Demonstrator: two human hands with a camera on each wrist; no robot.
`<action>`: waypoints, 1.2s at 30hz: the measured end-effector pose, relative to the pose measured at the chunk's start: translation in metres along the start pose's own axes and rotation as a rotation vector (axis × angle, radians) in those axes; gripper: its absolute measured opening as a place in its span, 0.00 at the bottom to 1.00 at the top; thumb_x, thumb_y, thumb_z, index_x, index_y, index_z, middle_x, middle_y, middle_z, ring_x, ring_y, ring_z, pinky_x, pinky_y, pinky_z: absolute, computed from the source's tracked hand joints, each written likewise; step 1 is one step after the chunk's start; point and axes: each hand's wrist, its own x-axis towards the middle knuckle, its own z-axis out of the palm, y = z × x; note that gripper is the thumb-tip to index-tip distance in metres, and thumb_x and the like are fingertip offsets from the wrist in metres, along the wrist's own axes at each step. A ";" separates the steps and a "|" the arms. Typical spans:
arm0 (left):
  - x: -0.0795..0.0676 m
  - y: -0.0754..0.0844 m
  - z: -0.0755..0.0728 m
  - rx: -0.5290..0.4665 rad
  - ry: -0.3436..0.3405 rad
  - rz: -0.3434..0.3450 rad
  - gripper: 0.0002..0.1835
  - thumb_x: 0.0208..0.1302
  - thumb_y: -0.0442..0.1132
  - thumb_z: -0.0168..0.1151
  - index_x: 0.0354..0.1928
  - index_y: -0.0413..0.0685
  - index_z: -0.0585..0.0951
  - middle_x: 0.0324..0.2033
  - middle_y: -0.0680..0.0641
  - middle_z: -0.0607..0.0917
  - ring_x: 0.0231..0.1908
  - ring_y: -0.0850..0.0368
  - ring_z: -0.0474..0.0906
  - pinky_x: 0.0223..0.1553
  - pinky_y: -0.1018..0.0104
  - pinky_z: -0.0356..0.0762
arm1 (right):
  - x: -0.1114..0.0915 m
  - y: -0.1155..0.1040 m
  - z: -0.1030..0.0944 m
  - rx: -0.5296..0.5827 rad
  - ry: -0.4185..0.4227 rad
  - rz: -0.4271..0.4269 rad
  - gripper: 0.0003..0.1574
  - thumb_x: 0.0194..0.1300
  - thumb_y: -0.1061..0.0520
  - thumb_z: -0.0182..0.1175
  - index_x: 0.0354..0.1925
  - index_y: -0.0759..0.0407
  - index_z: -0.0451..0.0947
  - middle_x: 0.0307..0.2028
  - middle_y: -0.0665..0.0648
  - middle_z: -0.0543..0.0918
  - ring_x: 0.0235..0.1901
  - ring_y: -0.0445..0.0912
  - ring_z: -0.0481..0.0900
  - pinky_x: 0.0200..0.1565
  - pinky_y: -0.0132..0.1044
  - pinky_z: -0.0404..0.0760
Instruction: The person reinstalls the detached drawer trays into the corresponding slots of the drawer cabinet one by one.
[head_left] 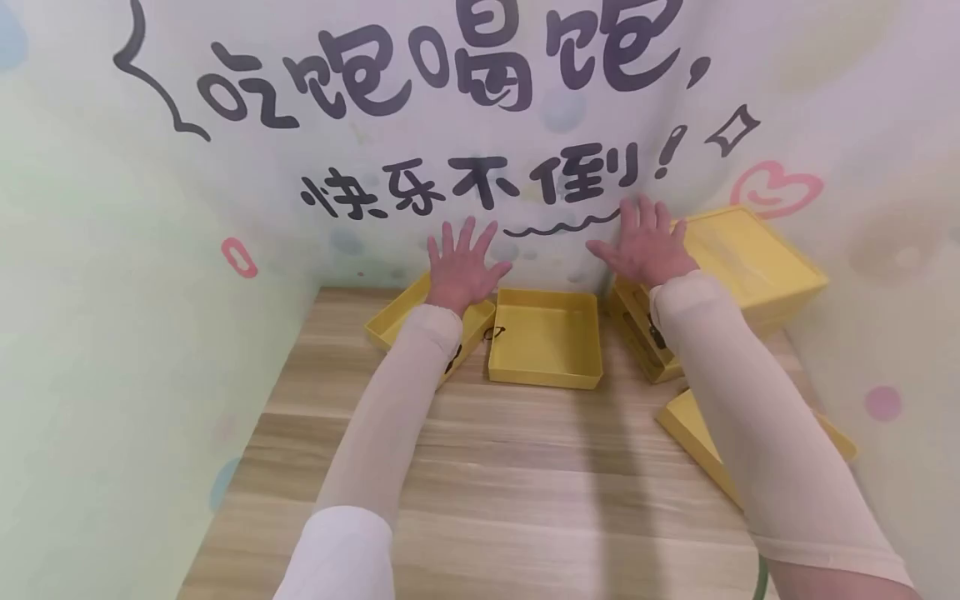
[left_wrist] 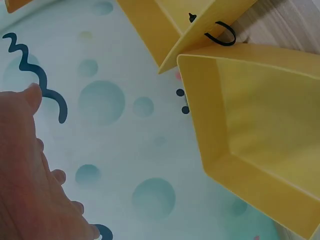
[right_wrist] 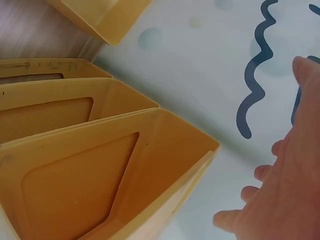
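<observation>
In the head view both hands reach forward with fingers spread toward the printed wall. My left hand (head_left: 461, 267) is held above a yellow open tray (head_left: 397, 319) that sits at an angle, and it holds nothing. Farther right, my right hand (head_left: 648, 246), also holding nothing, is beside a yellow casing (head_left: 757, 258) with a closed top. Between the hands, lower down, a square yellow tray (head_left: 546, 337) lies on the table against the wall. The right wrist view shows the casing's open compartments (right_wrist: 75, 170), with cutouts in their panels, left of the right hand (right_wrist: 285, 175).
Another yellow tray (head_left: 686, 425) lies tilted at the right, partly hidden under the right forearm. A dark loop (left_wrist: 222, 35) sticks out from the angled tray's front. Walls enclose the wooden table (head_left: 510, 483) at back, left and right. A green strip (head_left: 761, 579) shows at the lower right.
</observation>
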 end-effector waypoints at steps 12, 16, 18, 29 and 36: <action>-0.011 0.007 0.014 -0.020 0.020 0.046 0.34 0.79 0.64 0.35 0.81 0.64 0.50 0.83 0.50 0.45 0.82 0.38 0.36 0.80 0.35 0.38 | 0.001 0.019 -0.005 0.030 0.040 0.072 0.57 0.75 0.27 0.35 0.79 0.68 0.39 0.76 0.77 0.46 0.72 0.76 0.48 0.68 0.76 0.57; -0.012 0.010 0.022 -0.060 0.017 0.041 0.33 0.80 0.61 0.35 0.80 0.58 0.55 0.82 0.48 0.51 0.81 0.41 0.44 0.79 0.38 0.48 | -0.001 0.032 -0.012 0.067 0.021 0.120 0.58 0.73 0.26 0.35 0.80 0.67 0.37 0.76 0.77 0.46 0.71 0.75 0.47 0.68 0.75 0.54; -0.013 0.012 0.026 -0.077 0.017 0.039 0.31 0.81 0.60 0.35 0.79 0.56 0.58 0.80 0.46 0.56 0.79 0.41 0.49 0.75 0.39 0.55 | -0.004 0.038 -0.017 0.081 0.012 0.144 0.59 0.73 0.26 0.36 0.79 0.68 0.38 0.75 0.79 0.47 0.71 0.76 0.47 0.68 0.75 0.52; -0.031 0.022 0.052 -0.078 0.079 0.024 0.26 0.83 0.55 0.35 0.51 0.45 0.79 0.49 0.42 0.76 0.58 0.42 0.69 0.62 0.46 0.71 | -0.019 0.080 -0.033 0.116 -0.044 0.200 0.65 0.72 0.22 0.30 0.79 0.72 0.31 0.76 0.83 0.34 0.73 0.81 0.38 0.70 0.78 0.46; -0.036 0.021 0.073 -0.093 0.091 0.007 0.23 0.82 0.52 0.41 0.56 0.44 0.80 0.53 0.40 0.83 0.56 0.40 0.77 0.55 0.44 0.79 | -0.025 0.113 -0.031 0.140 -0.038 0.232 0.68 0.70 0.20 0.27 0.77 0.75 0.26 0.74 0.84 0.27 0.72 0.84 0.35 0.69 0.79 0.47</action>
